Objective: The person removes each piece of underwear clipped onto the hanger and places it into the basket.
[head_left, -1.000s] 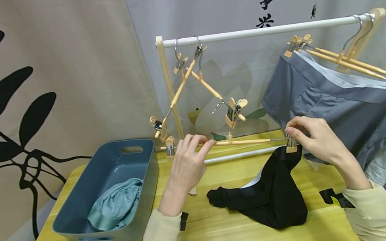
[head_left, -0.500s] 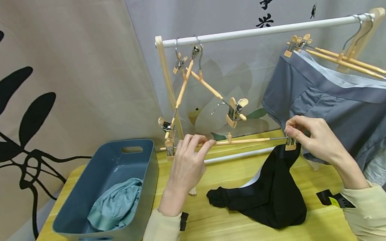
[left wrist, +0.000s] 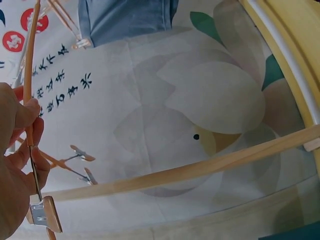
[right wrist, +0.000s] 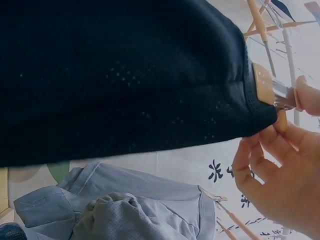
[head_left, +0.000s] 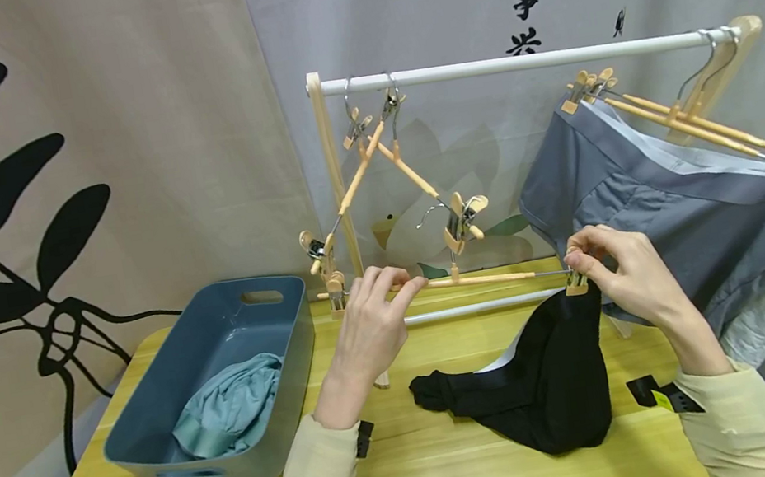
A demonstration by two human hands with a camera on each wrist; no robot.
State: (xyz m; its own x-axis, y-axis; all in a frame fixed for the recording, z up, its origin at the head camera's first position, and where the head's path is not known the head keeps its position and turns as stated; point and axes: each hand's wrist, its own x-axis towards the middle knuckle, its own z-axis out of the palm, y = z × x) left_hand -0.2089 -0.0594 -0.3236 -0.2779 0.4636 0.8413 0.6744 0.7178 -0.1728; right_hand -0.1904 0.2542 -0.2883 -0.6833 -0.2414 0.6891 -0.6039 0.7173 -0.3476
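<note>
My left hand [head_left: 377, 327] grips the rod of a clip hanger [head_left: 482, 279], as the left wrist view also shows, with the hanger's left clip [left wrist: 44, 216] just beyond the fingers. At the other end my right hand [head_left: 621, 272] pinches the right clip [head_left: 576, 284]. This clip bites the waistband corner of a black garment [head_left: 555, 378], which hangs down with its lower part on the table. In the right wrist view the clip's pad [right wrist: 263, 84] lies over the black fabric's edge, and the right fingers are just below it.
A blue-grey basket [head_left: 279, 388] with a crumpled teal garment [head_left: 232, 404] stands on the left of the table. Behind, a rack with a white bar [head_left: 476, 68] carries bare clip hangers [head_left: 364, 166] at left and grey-blue shorts [head_left: 648, 205] at right.
The right-hand part of the black garment has shifted slightly to the right beneath the clip. Hanging hangers at left sway a little. Both hands stay almost in place.
</note>
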